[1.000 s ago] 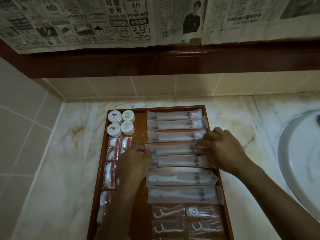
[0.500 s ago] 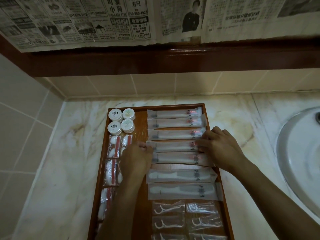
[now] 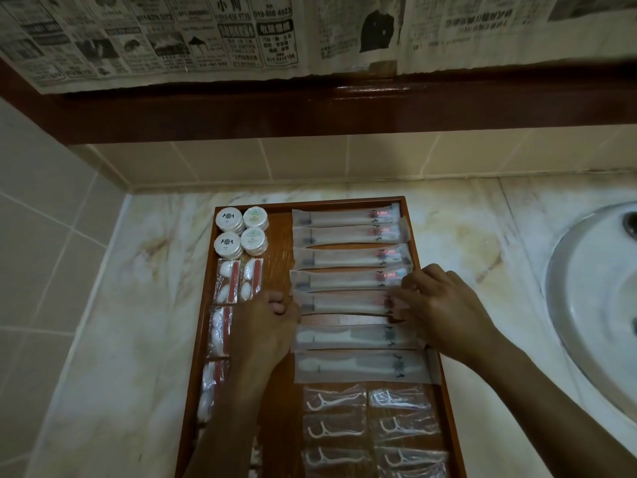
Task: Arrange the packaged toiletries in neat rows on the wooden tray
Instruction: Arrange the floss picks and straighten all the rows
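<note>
Toiletries lay in rows on the tray (image 3: 415,236), which sat on the marble counter (image 3: 113,339) just left of the sink (image 3: 593,305). We had both hands on the fifth toothbrush pack (image 3: 344,302), counting from the back. Our left hand (image 3: 267,326) pinched its left end and our right hand (image 3: 437,305) pinched its right end, fingers curled, so neither hand was free. The four packs behind it lay roughly parallel, though the fourth (image 3: 348,280) sat a little further left than the others. In front lay two razor packs (image 3: 358,353), then the floss picks (image 3: 368,429). Soaps (image 3: 241,231) and cotton packs (image 3: 238,281) filled the left column.

To do this step well, we judged that we should keep the pack flat and slide it, not lift it, since the film looked light and slippery. Both ends should move together, so that the pack stayed parallel to its neighbours. We wanted an even strip of wood showing on each side of it, matching the gaps further back. Its left edge should line up with the packs behind it. We needed to let go gently, straight up, or the wrapper might cling to our fingers and skew. Our left wrist hung close over the cotton packs, so we had to mind not to brush them.
</note>
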